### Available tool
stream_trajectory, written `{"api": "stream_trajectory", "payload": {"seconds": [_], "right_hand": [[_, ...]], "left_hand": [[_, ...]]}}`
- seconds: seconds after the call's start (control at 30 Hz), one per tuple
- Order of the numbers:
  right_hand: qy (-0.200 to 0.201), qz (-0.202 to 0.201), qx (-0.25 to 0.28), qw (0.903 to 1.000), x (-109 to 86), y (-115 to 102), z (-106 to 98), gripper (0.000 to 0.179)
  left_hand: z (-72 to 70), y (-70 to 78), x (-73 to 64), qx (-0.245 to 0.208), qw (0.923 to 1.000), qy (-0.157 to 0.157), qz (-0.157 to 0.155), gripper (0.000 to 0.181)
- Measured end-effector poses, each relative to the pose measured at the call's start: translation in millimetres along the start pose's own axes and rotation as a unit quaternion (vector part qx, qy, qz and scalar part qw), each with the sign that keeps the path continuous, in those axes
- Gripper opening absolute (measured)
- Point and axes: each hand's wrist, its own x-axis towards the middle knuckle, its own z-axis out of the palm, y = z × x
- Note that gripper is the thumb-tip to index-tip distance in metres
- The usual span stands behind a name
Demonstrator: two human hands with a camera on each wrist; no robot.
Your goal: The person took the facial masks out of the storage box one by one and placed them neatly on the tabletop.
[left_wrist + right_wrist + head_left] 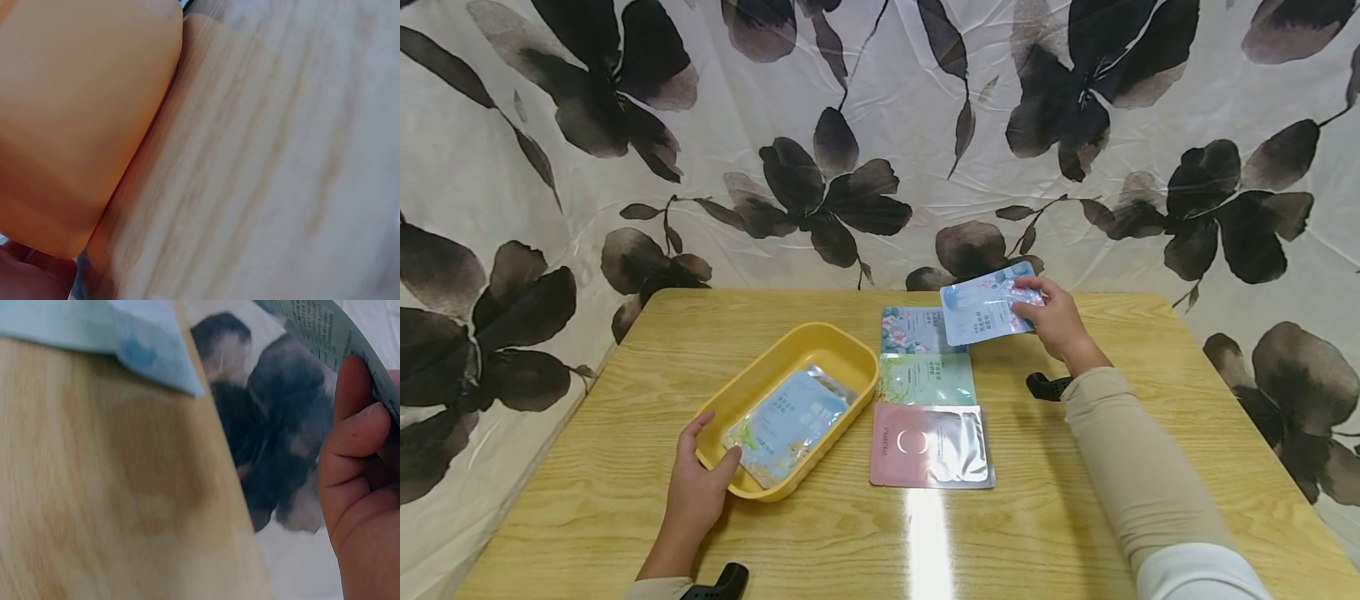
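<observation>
Yellow, smooth and round-cornered, the bin (pixel 820 346) is sitting slantwise on the wood-grained counter (pixel 1037 500). Inside, a flat blue packet (pixel 790 421) is lying face up, with a silvery edge (pixel 837 385) showing beyond it. My left hand (pixel 694 487) is gripping the bin's near end, thumb over the rim. My right hand (pixel 1056 321) is pinching a thin, glossy blue sachet (pixel 973 312) between thumb and fingers, tilting it over one corner of a flowered packet (pixel 906 329); I cannot tell if they are touching. Nearer me, a pale green packet (pixel 928 379) and a shiny pink one (pixel 910 446) are continuing the column, just beside the bin.
</observation>
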Motion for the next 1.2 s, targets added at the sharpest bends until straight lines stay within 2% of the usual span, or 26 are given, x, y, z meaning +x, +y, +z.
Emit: {"api": "stream_trajectory", "payload": {"seconds": [0.17,0.33,0.67,0.93,1.2], "right_hand": [[0.019,0.009,0.009,0.9997,2.3,11,-9,0.048],[0.031,0.020,0.006,0.9993,4.4,18,-15,0.048],[0.052,0.055,-0.050,0.9959,9.8,32,-20,0.049],[0.052,0.066,-0.082,0.9931,11.4,43,-20,0.050],[0.040,0.084,-0.083,0.9922,12.7,50,-17,0.050]], "left_hand": [[0.2,-1.3,0.0,0.003,1.0000,0.001,0.000,0.069],[2.1,-2.4,-0.5,-0.006,0.9999,0.009,0.014,0.067],[2.4,-0.8,-0.8,-0.013,0.9998,0.011,0.012,0.066],[3.3,-1.3,-1.3,-0.011,0.9997,0.013,0.014,0.066],[2.8,-0.3,-1.0,-0.019,0.9997,0.012,0.013,0.065]]}}
